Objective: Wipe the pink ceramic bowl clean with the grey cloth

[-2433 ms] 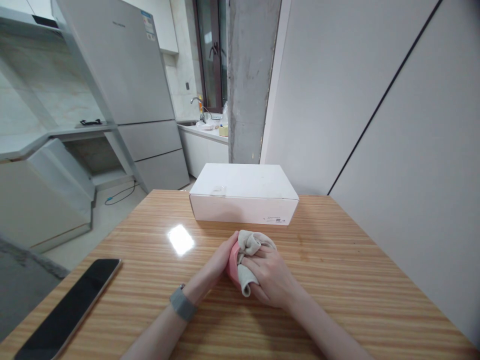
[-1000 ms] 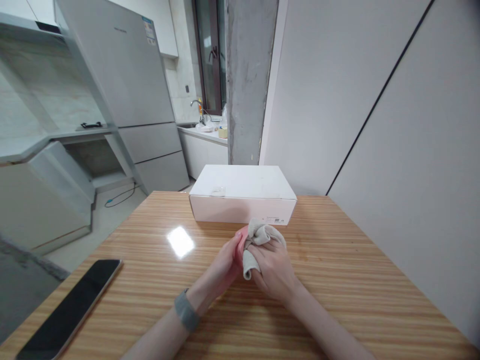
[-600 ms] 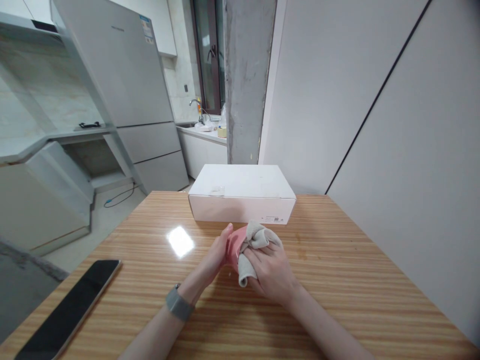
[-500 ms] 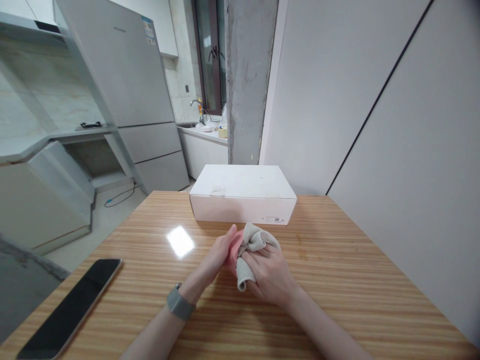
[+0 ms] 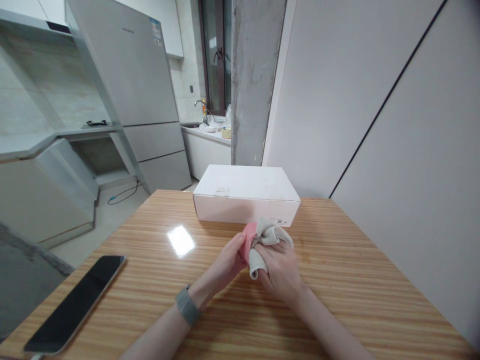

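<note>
My left hand (image 5: 230, 257) grips a small pink bowl-shaped object (image 5: 249, 240) from its left side, thumb on top and the other fingers underneath. A bunched light grey cloth (image 5: 272, 234) is pressed against the right side of it by my right hand (image 5: 279, 267). One rolled corner of the cloth hangs down between the two hands. Most of the pink object lies hidden behind the cloth and fingers, so its full shape cannot be made out. Both hands are held over the wooden table (image 5: 356, 280), just in front of a white box (image 5: 245, 206).
A black phone (image 5: 77, 305) lies at the table's left edge, with a cable end at its bottom. Behind the table stand a grey fridge (image 5: 127, 65), a concrete pillar (image 5: 255, 85) and a sink counter (image 5: 206, 145). A white panelled wall (image 5: 322, 90) rises on the right.
Both hands, with the pink object and the cloth, have shifted a little to the right. My left thumb has come down onto the pink object. The view has turned slightly left.
</note>
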Motion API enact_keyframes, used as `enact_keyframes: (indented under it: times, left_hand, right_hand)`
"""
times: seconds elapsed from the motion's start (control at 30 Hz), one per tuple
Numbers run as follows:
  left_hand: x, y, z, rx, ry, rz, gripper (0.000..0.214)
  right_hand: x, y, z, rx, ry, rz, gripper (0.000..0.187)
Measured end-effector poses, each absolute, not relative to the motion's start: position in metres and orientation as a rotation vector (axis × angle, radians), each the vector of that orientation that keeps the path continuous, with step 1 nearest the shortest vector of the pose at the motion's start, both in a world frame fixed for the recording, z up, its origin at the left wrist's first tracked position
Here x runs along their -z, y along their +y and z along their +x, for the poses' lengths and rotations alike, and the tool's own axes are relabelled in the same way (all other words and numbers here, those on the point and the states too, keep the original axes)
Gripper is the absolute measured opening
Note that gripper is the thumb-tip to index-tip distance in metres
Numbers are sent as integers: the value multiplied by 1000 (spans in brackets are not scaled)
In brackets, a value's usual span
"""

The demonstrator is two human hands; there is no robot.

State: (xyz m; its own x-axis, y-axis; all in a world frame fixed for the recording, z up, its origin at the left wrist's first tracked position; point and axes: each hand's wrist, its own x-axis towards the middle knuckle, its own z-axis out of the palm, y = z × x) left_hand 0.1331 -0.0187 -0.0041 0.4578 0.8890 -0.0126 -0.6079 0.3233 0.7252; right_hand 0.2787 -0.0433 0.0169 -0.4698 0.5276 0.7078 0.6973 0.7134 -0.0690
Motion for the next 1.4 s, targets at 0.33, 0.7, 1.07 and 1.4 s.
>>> enact_keyframes:
  times: [0.33,0.7,1.07,1.4]
  left_hand:
    - [-4,-21,127,-887,533,662,48]
    - [1,-26,139,-974,407,674,48]
    - [3,-30,143,-968,386,554,53]
    - [11,-28,143,-952,491,625,53]
  right_hand:
    - [-9,-43,279,241,-2362,-742,28]
    - [-15,-42,283,291,-2185,-845,31]
    - [-12,-37,290,336,-2302,-669,33]
    - [-18,-38,289,115,-2161,-887,27]
